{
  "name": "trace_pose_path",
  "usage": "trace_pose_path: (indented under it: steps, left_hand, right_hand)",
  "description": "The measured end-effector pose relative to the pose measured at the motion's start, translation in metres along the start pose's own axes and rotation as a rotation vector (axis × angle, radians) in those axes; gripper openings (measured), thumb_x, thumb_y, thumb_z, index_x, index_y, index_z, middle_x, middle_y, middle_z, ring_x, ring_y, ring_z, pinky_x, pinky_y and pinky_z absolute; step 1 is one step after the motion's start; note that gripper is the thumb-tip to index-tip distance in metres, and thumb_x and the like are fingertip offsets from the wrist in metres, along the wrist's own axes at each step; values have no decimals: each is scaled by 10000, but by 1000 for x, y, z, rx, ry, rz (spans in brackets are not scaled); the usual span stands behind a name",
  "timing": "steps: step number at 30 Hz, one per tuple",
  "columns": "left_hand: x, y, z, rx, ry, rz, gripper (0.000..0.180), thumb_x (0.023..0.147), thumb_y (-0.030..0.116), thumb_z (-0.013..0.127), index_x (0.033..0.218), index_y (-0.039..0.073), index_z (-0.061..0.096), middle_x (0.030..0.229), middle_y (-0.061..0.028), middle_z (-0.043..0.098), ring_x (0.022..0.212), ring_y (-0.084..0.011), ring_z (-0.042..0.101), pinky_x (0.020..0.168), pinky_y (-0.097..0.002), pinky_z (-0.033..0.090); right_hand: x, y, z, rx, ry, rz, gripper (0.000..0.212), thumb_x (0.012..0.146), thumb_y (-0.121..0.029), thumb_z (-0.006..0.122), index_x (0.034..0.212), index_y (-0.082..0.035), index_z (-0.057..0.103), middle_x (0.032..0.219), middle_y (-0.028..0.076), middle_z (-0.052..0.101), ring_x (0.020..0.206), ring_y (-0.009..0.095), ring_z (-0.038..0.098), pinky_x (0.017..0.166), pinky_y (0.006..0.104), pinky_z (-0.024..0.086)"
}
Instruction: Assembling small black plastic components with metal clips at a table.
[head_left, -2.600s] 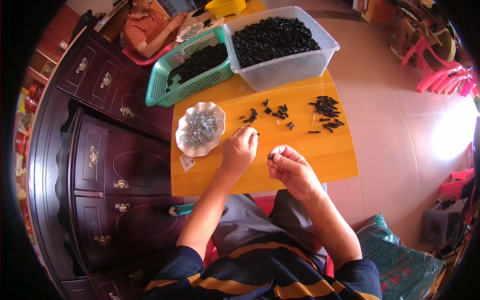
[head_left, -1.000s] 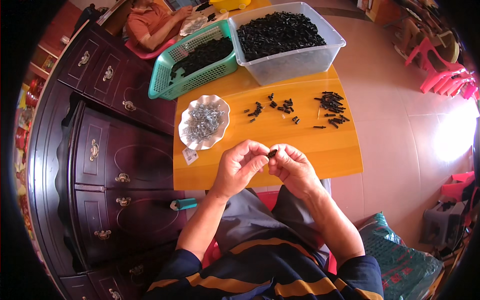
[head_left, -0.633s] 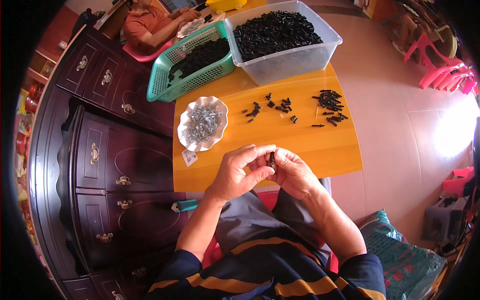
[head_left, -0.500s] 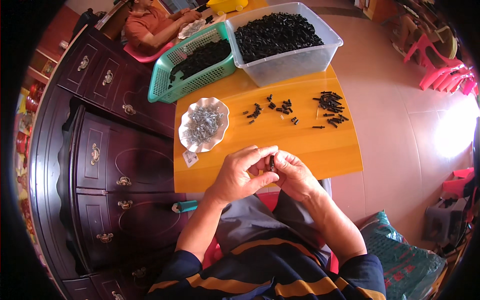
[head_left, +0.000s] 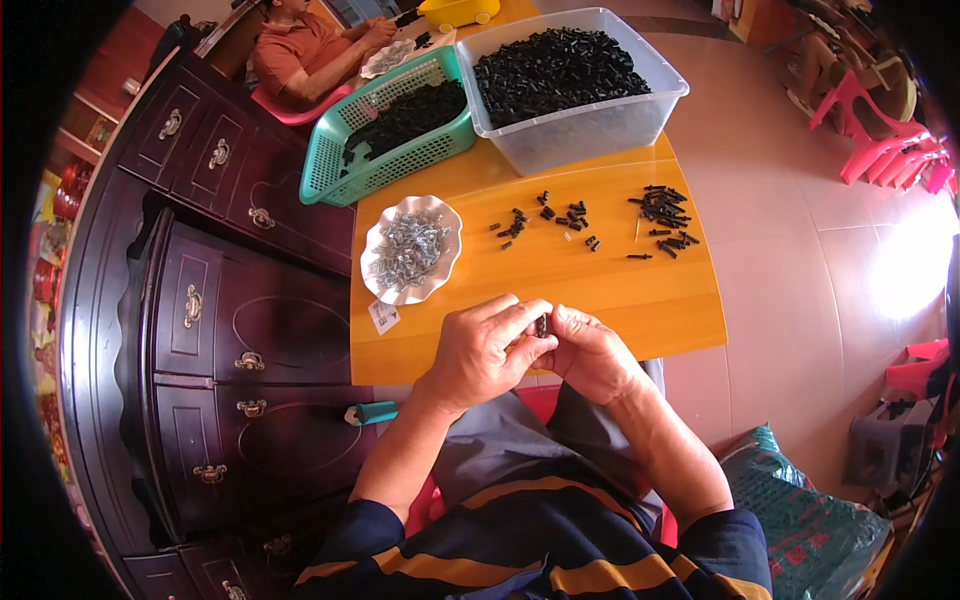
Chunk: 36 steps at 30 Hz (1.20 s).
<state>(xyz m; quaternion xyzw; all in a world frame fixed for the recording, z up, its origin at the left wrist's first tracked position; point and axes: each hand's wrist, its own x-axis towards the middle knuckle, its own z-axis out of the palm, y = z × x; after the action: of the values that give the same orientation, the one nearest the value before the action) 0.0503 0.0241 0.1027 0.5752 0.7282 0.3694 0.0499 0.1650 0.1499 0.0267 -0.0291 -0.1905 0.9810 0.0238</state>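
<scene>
Over the front edge of the table, my left hand [head_left: 482, 345] and my right hand [head_left: 592, 352] meet, both closed around a small black plastic part [head_left: 543, 326]. The fingers cover most of it, so its full shape is hidden. Beyond my hands, several loose black parts [head_left: 573, 216] lie scattered mid-table. A heap of longer black pieces [head_left: 662, 207] is at the right. To the left stands a scalloped white dish [head_left: 454, 248] filled with small shiny clear or metallic pieces [head_left: 408, 250].
At the back of the table are a green perforated basket [head_left: 318, 160] and a translucent tub [head_left: 560, 150], both with black parts. A dark wooden cabinet [head_left: 290, 320] borders the left. Another person [head_left: 305, 55] sits far left. Pink chairs [head_left: 870, 130] and a green bag [head_left: 800, 510] are rightward.
My left thumb and fingers have drawn in closer around the small black part. Both hands stay in nearly the same place; the whole view has shifted slightly.
</scene>
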Motion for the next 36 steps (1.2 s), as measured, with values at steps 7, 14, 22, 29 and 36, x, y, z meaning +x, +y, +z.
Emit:
trace_pose_path:
  steps: [7,14,22,29,36]
  left_hand:
    - [-1,-7,3,68,35,51,305,789,149,808,1049,56,677,726,-78,586,619,-247,612,542,-364,487]
    - [0,-6,8,1,44,-5,290,785,130,809,1034,56,680,715,-82,576,593,-252,595,523,-365,473]
    - [-1,-14,10,47,61,41,302,777,101,807,1049,64,679,725,-88,584,591,-261,597,524,-368,475]
    - [0,-11,11,-18,-3,-88,290,806,67,767,1081,46,677,801,-95,642,670,-258,663,582,-355,520]
    - [-5,-43,6,-35,-69,-152,190,890,31,634,1061,-22,698,845,-166,697,704,-289,680,648,-346,532]
  right_hand:
    - [0,5,-8,-3,0,1,287,1041,-291,556,1080,-36,682,1031,38,688,939,138,647,861,306,535]
    - [1,4,-12,-55,40,-35,298,1039,-281,559,1146,-36,689,1082,61,717,945,135,673,859,286,551]
    - [2,6,-11,-25,58,-52,284,1043,-266,552,1150,-38,684,1054,49,727,939,130,677,854,284,554]
    - [4,2,-5,-342,265,-56,233,1042,-290,569,1028,-78,663,920,-10,677,833,78,608,807,242,487]
    - [2,-4,-1,-426,423,-123,135,1011,-247,625,1011,-112,613,917,-11,637,814,91,592,808,257,473]
